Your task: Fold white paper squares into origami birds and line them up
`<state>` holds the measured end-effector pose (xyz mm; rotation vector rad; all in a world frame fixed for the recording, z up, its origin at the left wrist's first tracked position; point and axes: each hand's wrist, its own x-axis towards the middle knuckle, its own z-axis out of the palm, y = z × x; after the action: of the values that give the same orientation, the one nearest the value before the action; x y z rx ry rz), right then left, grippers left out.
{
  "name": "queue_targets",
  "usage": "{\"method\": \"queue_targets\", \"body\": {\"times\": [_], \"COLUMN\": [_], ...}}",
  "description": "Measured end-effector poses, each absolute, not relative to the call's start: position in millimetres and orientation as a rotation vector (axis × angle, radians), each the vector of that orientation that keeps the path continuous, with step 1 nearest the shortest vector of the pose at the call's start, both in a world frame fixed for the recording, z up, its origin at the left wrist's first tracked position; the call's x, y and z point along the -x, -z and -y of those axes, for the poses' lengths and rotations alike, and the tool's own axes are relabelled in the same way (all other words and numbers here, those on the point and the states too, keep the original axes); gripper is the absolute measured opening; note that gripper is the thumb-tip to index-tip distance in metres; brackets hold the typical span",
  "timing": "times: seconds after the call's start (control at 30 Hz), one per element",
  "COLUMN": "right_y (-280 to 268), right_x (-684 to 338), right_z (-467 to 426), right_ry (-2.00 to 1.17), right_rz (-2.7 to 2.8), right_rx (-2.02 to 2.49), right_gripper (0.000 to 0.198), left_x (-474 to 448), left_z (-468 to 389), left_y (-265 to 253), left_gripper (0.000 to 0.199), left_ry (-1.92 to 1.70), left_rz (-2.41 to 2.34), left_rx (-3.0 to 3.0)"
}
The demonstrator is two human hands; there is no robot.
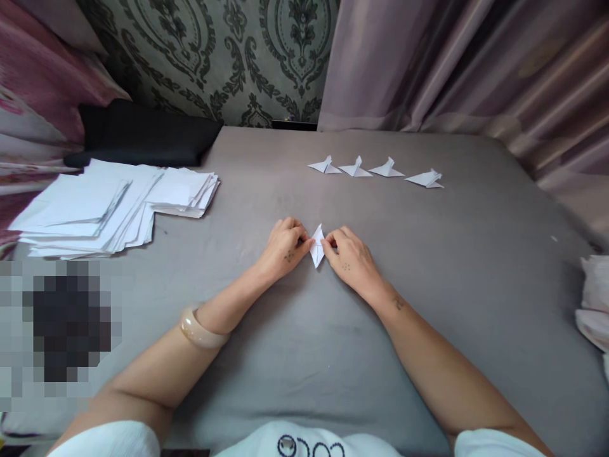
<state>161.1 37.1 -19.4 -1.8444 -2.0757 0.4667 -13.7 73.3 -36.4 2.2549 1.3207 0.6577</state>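
Note:
A small white folded paper (317, 249), shaped like a narrow diamond, is held at the middle of the grey cloth surface. My left hand (287, 246) pinches its left edge between thumb and fingers. On the opposite edge, my right hand (349, 255) pinches the paper in the same way. The paper's upper and lower points show between the two hands, and a crease runs across it. Farther back, several folded paper birds (356, 167) sit in a row, their peaks pointing up.
Stacks of white paper sheets (90, 209) lie at the left, in front of a folded black cloth (147, 133). Curtains (404, 63) and a patterned wall (238, 57) border the back. A whitish bundle (595, 298) rests at the right edge. A blurred patch covers the lower left.

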Motion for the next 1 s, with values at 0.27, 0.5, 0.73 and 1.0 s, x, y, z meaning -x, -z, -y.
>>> {"method": "queue_targets", "body": {"times": [0.27,0.5,0.73,1.0], "right_y": [24,24,14,3], "right_x": [-162,-164,-159,-146], "right_z": [-36,-31,-15,-3], "right_ry": [-0.396,-0.372,-0.179,-0.046], "right_rz": [2.085,2.098,2.351,2.474], "right_rx": [1.802,1.647,1.573,1.753], "right_gripper": [0.017,0.016,0.030,0.032], "left_x": [12,9,1,9], "left_z": [-68,-58,-37,-38], "left_y": [33,18,7,2], "left_gripper": [0.011,0.025,0.027,0.028], "left_ry": [-0.691,-0.321,0.059,-0.096], "left_rz": [-1.321,-1.144,-1.151,-1.179], "left_rx": [-2.434,-2.732,-2.871,-2.694]}}
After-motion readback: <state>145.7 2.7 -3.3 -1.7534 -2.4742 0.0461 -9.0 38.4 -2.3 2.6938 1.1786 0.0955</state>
